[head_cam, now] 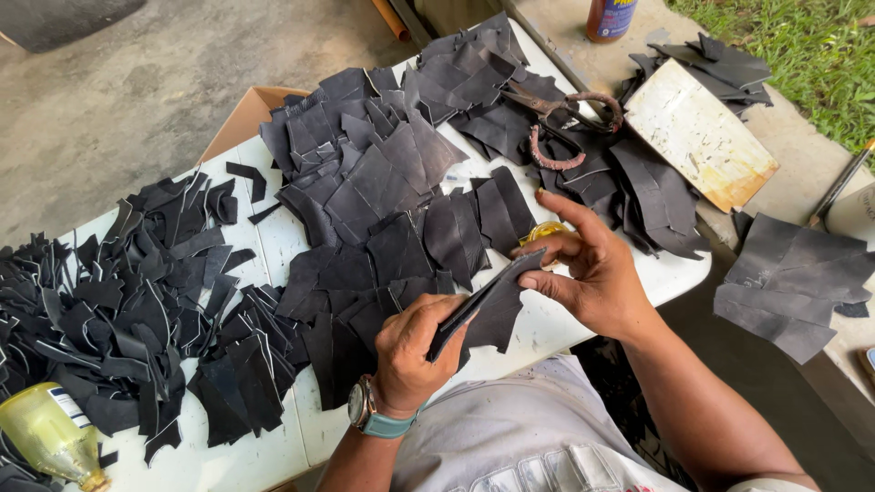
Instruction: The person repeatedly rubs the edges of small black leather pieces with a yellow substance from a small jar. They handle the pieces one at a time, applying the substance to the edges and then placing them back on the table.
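Two hands meet over the near edge of the white counter (273, 239) in the head view. The left hand (412, 351), a watch (363, 403) on its wrist, has its grip closed around the near end of a folded black piece (492, 293). The right hand (583, 264) pinches the far end of the same piece between thumb and fingers, so the piece runs slantwise from one grip to the other, held just above the counter. A small yellow thing (545, 230) shows just behind the right fingers; what it is cannot be told. Beyond both grips lies a spread of flat black pieces (383, 182), overlapping one another. Well to the left of the left hand sits a heap of narrow black scraps (118, 310), and at the near left corner a yellowish bottle (46, 435) lies on its side. Far past the right hand, rusty shears (570, 114) rest on more black pieces, with a stained white board (697, 137) to their right. A cardboard box (246, 114) pokes out behind the counter.
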